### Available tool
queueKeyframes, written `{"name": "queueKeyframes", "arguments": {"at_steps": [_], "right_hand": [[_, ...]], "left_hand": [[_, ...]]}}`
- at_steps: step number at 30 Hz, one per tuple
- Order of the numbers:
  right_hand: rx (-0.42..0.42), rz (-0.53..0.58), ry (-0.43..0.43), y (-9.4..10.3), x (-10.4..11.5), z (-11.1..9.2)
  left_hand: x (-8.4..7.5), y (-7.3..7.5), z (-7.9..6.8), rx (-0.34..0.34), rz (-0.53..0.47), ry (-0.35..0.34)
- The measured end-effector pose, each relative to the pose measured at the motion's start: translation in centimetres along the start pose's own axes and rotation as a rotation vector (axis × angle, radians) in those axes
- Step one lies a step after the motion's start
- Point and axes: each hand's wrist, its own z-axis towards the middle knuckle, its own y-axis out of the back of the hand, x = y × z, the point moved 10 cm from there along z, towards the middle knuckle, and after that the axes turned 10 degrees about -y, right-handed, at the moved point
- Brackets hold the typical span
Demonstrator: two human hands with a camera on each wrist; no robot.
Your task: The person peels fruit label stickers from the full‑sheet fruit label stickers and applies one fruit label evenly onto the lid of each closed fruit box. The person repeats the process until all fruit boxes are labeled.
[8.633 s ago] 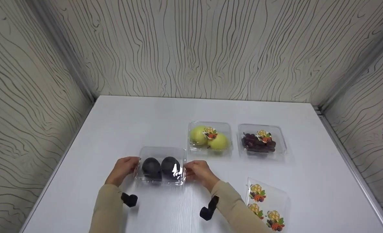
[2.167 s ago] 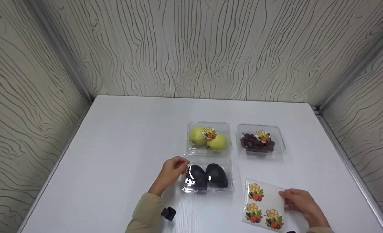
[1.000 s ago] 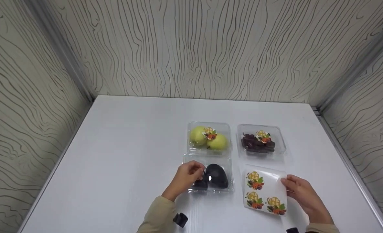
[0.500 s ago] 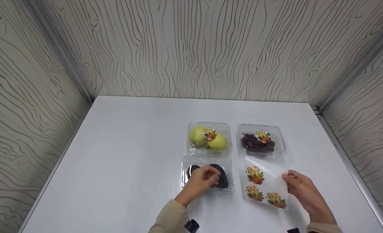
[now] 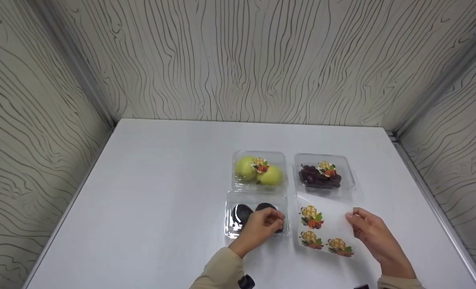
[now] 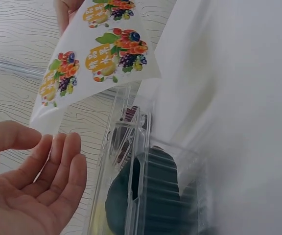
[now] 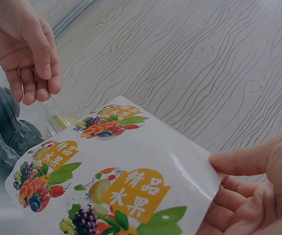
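Note:
My right hand [image 5: 376, 233] pinches a sheet of fruit stickers [image 5: 330, 216] by its right edge, thumb on top, and holds it tilted above the table. Three printed stickers show on it. My left hand [image 5: 260, 228] hovers over a clear plastic fruit box [image 5: 231, 218] with two dark, rounded fruits [image 5: 242, 214] inside, partly hiding the right one. Its fingers are loosely bent, with nothing seen between them. In the right wrist view that left hand [image 7: 28, 58] stays apart from the sheet [image 7: 155, 142]; the left wrist view shows its thumb and fingertips near the sheet's corner.
Behind the dark fruit box stands a clear box of yellow-green fruits [image 5: 270, 175] with a sticker on its lid. To its right is a stickered box of dark red grapes [image 5: 320, 178]. Wood-patterned panels [image 5: 238, 60] border the white table [image 5: 149, 192].
The dark fruit box has gone right to stand before the yellow-green one. My right hand has taken and raised the sticker sheet. My left hand has moved right across the box toward the sheet.

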Motion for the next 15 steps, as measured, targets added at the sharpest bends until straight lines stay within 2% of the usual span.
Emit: {"name": "queueKeyframes", "arguments": {"at_steps": [9, 15], "right_hand": [[0.051, 0.029, 0.025, -1.5, 0.8, -0.3], [0.039, 0.005, 0.009, -2.4, 0.8, -0.1]], "left_hand": [[-0.2, -1.7, 0.4, 0.034, -0.071, 0.004], [-0.3, -2.3, 0.2, 0.032, -0.141, 0.061]]}}
